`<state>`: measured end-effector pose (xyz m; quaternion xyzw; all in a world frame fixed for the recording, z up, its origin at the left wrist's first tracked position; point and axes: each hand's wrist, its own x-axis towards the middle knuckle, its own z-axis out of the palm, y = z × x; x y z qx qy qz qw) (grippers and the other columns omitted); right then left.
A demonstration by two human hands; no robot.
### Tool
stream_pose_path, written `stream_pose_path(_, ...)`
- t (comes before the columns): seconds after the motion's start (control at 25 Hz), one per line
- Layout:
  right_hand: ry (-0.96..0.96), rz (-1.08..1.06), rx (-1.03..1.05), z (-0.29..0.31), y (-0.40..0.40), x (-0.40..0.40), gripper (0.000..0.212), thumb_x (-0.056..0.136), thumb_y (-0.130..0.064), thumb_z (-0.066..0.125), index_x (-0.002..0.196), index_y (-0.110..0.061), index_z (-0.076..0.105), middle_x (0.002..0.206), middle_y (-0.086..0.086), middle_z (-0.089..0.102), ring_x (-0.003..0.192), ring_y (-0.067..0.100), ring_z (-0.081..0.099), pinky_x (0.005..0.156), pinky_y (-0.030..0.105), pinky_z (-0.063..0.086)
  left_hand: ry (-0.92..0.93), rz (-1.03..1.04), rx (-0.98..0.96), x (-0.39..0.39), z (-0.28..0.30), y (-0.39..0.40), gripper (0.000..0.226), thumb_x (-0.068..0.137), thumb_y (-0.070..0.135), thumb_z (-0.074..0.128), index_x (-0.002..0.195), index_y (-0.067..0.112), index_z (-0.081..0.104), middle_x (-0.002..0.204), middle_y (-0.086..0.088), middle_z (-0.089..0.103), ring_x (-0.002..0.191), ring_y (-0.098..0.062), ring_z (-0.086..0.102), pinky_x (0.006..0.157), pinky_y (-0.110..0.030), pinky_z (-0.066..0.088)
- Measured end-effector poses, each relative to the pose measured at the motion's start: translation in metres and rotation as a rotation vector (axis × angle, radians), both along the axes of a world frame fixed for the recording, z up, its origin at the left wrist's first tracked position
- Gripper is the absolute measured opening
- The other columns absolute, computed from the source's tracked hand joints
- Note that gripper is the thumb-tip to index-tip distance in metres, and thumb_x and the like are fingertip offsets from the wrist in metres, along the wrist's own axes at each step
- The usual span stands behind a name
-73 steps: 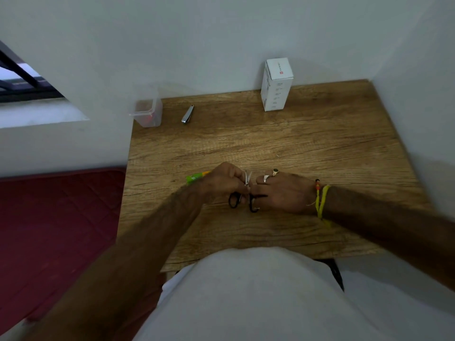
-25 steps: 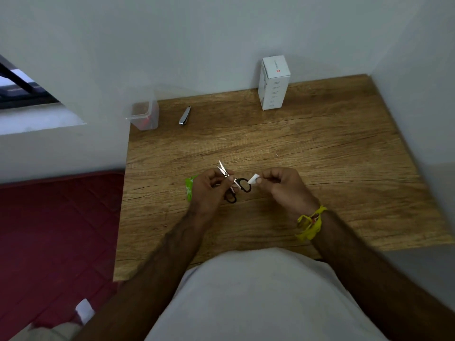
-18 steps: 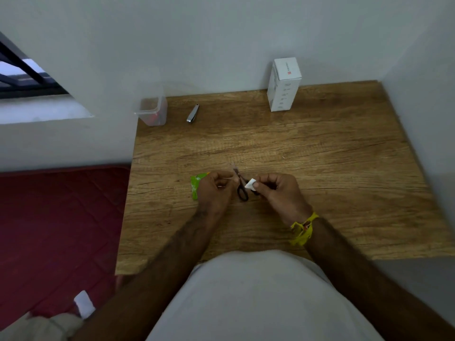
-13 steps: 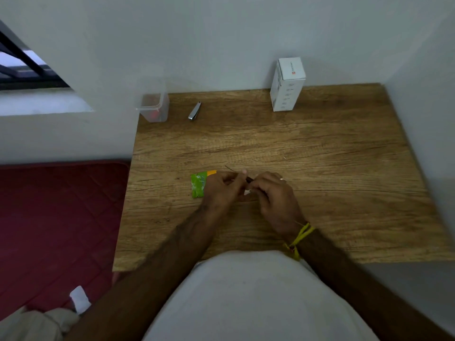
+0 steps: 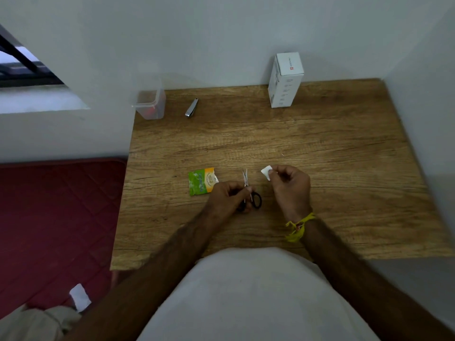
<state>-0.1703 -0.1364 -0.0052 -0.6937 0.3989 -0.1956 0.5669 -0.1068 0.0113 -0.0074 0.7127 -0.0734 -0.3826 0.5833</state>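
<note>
Our left hand (image 5: pixel 227 195) curls round the black handles of the scissors (image 5: pixel 248 193), blades nearly closed and pointing away over the table (image 5: pixel 320 148). Our right hand (image 5: pixel 290 185) pinches a white scrap (image 5: pixel 266 172) between thumb and fingertip, just right of the blades. A green sachet (image 5: pixel 200 180) lies flat by the left hand.
</note>
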Motion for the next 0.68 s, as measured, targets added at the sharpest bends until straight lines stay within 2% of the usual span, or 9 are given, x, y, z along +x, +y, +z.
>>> stream_pose_path(0.12, -0.071, 0.064, -0.236, -0.011, 0.007, -0.002, 0.015, 0.090, -0.005, 0.066, 0.100, -0.013, 0.073, 0.096, -0.004, 0.070, 0.089, 0.003, 0.066, 0.077, 0.015, 0.053, -0.017, 0.003, -0.016, 0.000, -0.001, 0.001, 0.015, 0.094, 0.013, 0.066, 0.095, -0.001, 0.073, 0.073, -0.021, 0.070, 0.063, -0.028, 0.065, 0.062, -0.032, 0.056)
stream_pose_path(0.24, -0.154, 0.147, -0.363, -0.022, 0.014, -0.002, 0.017, 0.089, 0.002, 0.064, 0.098, -0.010, 0.072, 0.095, -0.004, 0.068, 0.091, 0.001, 0.064, 0.080, 0.018, 0.053, -0.045, -0.022, 0.001, -0.001, -0.003, 0.003, 0.012, 0.091, 0.009, 0.069, 0.095, -0.002, 0.073, 0.073, -0.020, 0.071, 0.061, -0.025, 0.065, 0.060, -0.029, 0.055)
stream_pose_path(0.4, -0.203, 0.155, -0.395, -0.035, 0.015, -0.006, 0.013, 0.089, 0.004, 0.064, 0.097, -0.003, 0.072, 0.094, 0.002, 0.069, 0.092, 0.012, 0.066, 0.080, 0.028, 0.055, -0.004, 0.040, 0.056, 0.000, -0.006, 0.000, 0.019, 0.081, 0.000, 0.078, 0.096, -0.007, 0.069, 0.075, -0.024, 0.072, 0.058, -0.023, 0.066, 0.059, -0.029, 0.057)
stream_pose_path(0.56, -0.238, 0.140, -0.421, -0.039, 0.015, -0.008, 0.015, 0.089, 0.006, 0.064, 0.099, -0.002, 0.072, 0.097, 0.005, 0.070, 0.094, 0.011, 0.065, 0.082, 0.024, 0.054, 0.033, 0.087, 0.065, 0.000, -0.006, -0.002, 0.022, 0.079, 0.001, 0.080, 0.096, -0.006, 0.068, 0.078, -0.024, 0.073, 0.063, -0.027, 0.068, 0.060, -0.031, 0.058)
stream_pose_path(0.68, -0.248, 0.119, -0.415, -0.041, 0.014, -0.007, 0.016, 0.090, 0.005, 0.063, 0.102, 0.000, 0.072, 0.100, 0.007, 0.070, 0.097, 0.013, 0.065, 0.084, 0.026, 0.055, 0.054, 0.087, 0.067, 0.001, -0.006, -0.003, 0.023, 0.077, 0.003, 0.082, 0.095, -0.005, 0.069, 0.079, -0.023, 0.073, 0.066, -0.029, 0.069, 0.061, -0.032, 0.058)
